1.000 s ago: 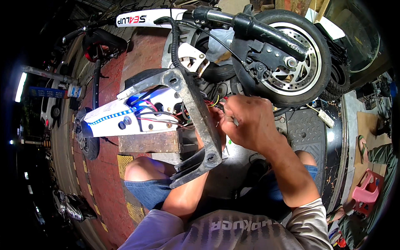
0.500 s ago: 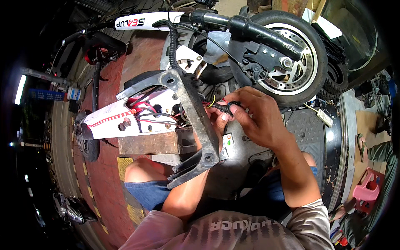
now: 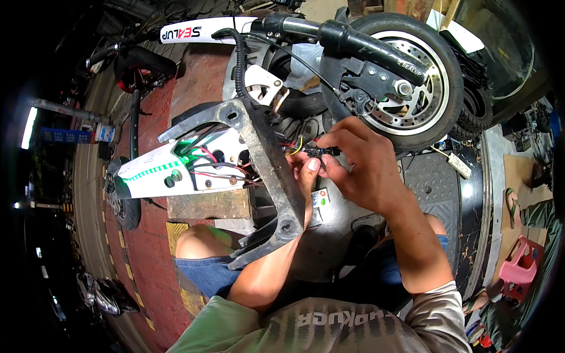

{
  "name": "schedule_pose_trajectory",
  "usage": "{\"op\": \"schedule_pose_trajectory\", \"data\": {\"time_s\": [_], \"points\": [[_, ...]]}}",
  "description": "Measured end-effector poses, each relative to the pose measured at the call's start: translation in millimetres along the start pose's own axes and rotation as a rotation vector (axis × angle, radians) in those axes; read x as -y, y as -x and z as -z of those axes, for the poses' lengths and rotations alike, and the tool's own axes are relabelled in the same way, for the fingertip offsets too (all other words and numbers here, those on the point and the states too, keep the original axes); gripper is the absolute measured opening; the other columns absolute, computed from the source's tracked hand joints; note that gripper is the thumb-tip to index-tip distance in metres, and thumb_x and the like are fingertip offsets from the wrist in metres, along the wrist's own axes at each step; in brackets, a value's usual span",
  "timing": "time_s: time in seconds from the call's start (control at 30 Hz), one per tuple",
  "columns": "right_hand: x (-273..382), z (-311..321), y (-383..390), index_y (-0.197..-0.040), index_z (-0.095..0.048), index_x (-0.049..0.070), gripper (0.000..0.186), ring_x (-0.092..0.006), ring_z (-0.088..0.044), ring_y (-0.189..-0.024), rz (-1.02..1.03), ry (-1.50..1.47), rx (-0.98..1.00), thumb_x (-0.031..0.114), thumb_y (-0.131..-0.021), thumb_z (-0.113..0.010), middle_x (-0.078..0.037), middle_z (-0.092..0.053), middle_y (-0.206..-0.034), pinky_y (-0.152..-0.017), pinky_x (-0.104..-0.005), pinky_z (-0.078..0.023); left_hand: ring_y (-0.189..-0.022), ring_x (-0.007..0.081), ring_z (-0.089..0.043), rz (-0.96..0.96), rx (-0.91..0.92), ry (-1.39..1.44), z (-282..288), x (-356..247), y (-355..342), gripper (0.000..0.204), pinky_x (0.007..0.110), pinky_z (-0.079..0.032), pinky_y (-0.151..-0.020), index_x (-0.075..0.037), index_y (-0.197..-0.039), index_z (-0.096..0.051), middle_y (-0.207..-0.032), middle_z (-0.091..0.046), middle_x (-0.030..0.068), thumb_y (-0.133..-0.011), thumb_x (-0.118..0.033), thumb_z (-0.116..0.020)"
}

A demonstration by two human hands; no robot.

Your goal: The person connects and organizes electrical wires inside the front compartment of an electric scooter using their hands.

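Observation:
My left hand comes up behind a dirty black metal bracket, which hides part of it. Its thumb and fingers pinch a black wire bundle beside yellow and red strands. From the right, my right hand closes its thumb and fingertips on the same bundle's other end. To the left lies a white scooter body with a glowing green light strip. Red and black wires spill from its opening toward the bracket. Exactly how the strands are joined is hidden by my fingers.
A scooter front wheel with a brake disc lies beyond my right hand, joined to a white stem. A wooden block supports the white body. At right are a grey ribbed mat, a pink stool and another person's leg.
The light strip has turned from red to green. The bracket and white body have shifted slightly left, and my right fingers have moved a little on the wire bundle.

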State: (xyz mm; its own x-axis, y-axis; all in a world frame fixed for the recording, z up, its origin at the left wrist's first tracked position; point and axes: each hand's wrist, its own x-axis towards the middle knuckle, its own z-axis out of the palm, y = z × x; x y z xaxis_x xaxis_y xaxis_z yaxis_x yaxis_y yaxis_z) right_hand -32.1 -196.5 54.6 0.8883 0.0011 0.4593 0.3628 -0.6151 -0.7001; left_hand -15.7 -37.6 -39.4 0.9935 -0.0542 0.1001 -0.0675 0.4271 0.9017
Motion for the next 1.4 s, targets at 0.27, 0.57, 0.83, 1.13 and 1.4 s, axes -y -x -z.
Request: {"op": "schedule_pose_trajectory", "data": {"time_s": [0.27,0.57,0.83,1.13,1.4], "points": [[-7.2,10.9,-1.6,-0.107,-0.070,0.005,0.024,-0.0298,-0.068,-0.074,-0.107,-0.183,0.185,0.014,-0.086,-0.077,-0.011,-0.065,-0.091,-0.068,-0.0396,-0.055,-0.077,0.0233,-0.069,0.199,-0.017,0.290,-1.4,-16.4,0.3,0.021,0.043,-0.062,-0.074,-0.005,-0.115,-0.059,-0.094,-0.068,0.0095,-0.097,-0.004,-0.070],[-11.0,-1.1,2.8,-0.102,-0.067,-0.006,0.021,-0.0127,-0.067,-0.073,-0.413,-0.887,0.241,0.014,-0.105,-0.060,-0.008,-0.072,-0.084,-0.065,-0.0271,-0.054,-0.072,0.0219,-0.064,0.317,-0.028,0.409,-0.4,-21.8,1.3,0.017,0.042,-0.061,-0.064,-0.007,-0.105,-0.058,-0.086,-0.061,0.0062,-0.093,0.002,-0.068],[-23.0,-14.1,17.2,-0.104,-0.073,0.001,0.028,-0.0145,-0.064,-0.060,-0.841,-1.233,0.414,0.029,-0.102,-0.069,-0.006,-0.073,-0.085,-0.058,-0.0273,-0.050,-0.072,0.0184,-0.066,0.346,0.128,0.502,7.8,-3.1,-12.0,0.036,0.034,-0.057,-0.060,-0.006,-0.115,-0.058,-0.101,-0.068,0.0065,-0.097,-0.031,-0.077],[-17.7,-27.6,19.4,-0.106,-0.075,0.001,0.025,-0.0161,-0.068,-0.065,-0.790,-0.970,0.317,0.023,-0.095,-0.076,-0.007,-0.075,-0.087,-0.063,-0.0284,-0.052,-0.101,0.0193,-0.066,0.418,0.403,0.690,18.4,13.6,-34.0,0.050,0.032,-0.056,-0.091,0.001,-0.122,-0.057,-0.116,-0.063,0.0102,-0.098,-0.042,-0.067],[4.0,-22.8,17.9,-0.110,-0.074,0.003,0.028,-0.0326,-0.073,-0.076,-0.271,-0.169,0.026,0.021,-0.089,-0.080,-0.017,-0.075,-0.091,-0.068,-0.0393,-0.055,-0.108,0.0179,-0.063,0.618,0.307,0.910,20.1,13.2,-30.2,0.037,0.036,-0.054,-0.097,-0.006,-0.117,-0.061,-0.112,-0.065,0.0063,-0.100,-0.039,-0.069]]}}
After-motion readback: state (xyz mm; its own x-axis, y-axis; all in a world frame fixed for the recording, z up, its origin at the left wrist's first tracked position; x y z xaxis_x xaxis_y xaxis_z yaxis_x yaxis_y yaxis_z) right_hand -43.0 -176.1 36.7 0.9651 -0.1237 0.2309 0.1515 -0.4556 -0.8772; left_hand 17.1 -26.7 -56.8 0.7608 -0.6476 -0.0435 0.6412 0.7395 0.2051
